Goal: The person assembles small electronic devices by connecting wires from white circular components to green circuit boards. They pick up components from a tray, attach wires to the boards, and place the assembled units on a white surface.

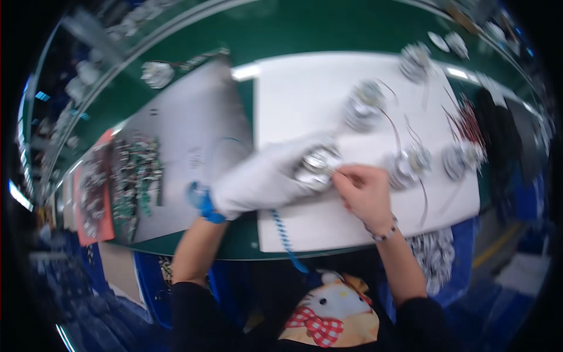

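My left hand (264,179), in a white glove with a blue strap at the wrist, is closed around a round, shiny silver metal housing (318,164). The housing's open face is tilted toward my right hand (366,190). That hand is bare, with a beaded bracelet at the wrist. Its thumb and forefinger are pinched together at the housing's right rim; what lies between them is too small to make out. Beyond my hands, on a white sheet (305,88), stand similar silver housings (363,108) with thin wires. Another wired housing (407,167) is just right of my right hand.
Left lies a grey mat (182,129) bearing many small green circuit boards (138,176), beside an orange tray (107,193) of bagged parts. A red wire bundle (469,126) lies far right. A blue coiled cord (282,234) hangs over the table's front edge; below, a bin holds silver rings (434,258).
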A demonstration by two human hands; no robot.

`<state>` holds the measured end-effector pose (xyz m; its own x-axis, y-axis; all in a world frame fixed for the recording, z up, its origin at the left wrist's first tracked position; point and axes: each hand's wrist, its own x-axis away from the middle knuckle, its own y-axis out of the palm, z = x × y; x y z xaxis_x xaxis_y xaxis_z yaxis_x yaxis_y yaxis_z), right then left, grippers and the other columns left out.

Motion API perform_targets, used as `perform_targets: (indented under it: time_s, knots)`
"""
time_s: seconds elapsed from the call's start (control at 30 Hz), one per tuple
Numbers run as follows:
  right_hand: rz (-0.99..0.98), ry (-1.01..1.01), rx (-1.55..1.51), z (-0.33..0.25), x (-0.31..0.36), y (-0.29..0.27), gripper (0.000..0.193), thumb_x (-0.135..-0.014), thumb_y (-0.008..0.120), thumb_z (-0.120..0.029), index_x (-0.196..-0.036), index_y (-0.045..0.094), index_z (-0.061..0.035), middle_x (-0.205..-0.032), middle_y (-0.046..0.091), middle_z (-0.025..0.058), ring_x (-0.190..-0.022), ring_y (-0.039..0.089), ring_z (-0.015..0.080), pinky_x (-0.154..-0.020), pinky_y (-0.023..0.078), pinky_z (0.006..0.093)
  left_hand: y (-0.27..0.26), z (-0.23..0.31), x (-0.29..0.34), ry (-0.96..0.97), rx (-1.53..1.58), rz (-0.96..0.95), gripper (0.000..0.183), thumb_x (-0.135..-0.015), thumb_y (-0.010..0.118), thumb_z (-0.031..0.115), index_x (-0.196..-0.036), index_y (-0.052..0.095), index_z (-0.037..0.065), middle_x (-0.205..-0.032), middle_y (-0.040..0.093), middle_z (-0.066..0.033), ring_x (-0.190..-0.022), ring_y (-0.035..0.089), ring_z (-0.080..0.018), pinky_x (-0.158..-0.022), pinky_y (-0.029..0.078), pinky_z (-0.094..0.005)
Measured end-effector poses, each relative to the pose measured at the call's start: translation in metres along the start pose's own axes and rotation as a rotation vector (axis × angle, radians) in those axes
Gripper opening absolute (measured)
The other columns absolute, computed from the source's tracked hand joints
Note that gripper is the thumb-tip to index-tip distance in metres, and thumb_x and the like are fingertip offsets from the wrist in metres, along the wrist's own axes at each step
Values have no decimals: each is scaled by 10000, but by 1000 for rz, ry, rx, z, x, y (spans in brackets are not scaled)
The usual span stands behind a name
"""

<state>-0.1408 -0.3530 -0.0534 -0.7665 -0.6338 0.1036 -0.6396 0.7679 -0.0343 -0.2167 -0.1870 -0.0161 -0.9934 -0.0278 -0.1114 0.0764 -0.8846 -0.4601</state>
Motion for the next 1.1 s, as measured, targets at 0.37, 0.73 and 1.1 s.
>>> perform_targets:
  time_s: [0.37, 0.73, 1.1]
  knots:
    - [-32, 53, -114, 10, 6, -3, 135, -828, 612, -64, -889, 613, 57, -601, 562, 28, -428, 495, 46, -358, 381, 172, -36, -14, 35, 147, -650, 521, 792, -716, 701, 411, -1253, 354, -57, -1240, 389, -300, -1163, 405, -421, -981, 348, -396]
    - [-54, 22, -109, 12, 5, -3, 133, -825, 619, -72, -884, 618, 48, -594, 557, 16, -428, 489, 41, -362, 378, 176, -28, -32, 57, -422, -1108, 304, 340, -758, 557, 312, -873, 510, -4, -901, 578, -196, -772, 593, -298, -598, 494, -400]
    - [-68, 10, -77, 13, 2, -2, 116, -827, 615, -66, -883, 616, 35, -595, 555, 21, -421, 481, 46, -354, 368, 178, -85, -82, -26, -727, -1148, 547, 455, -758, 498, 430, -820, 626, -2, -676, 641, -112, -650, 641, -255, -625, 499, -344]
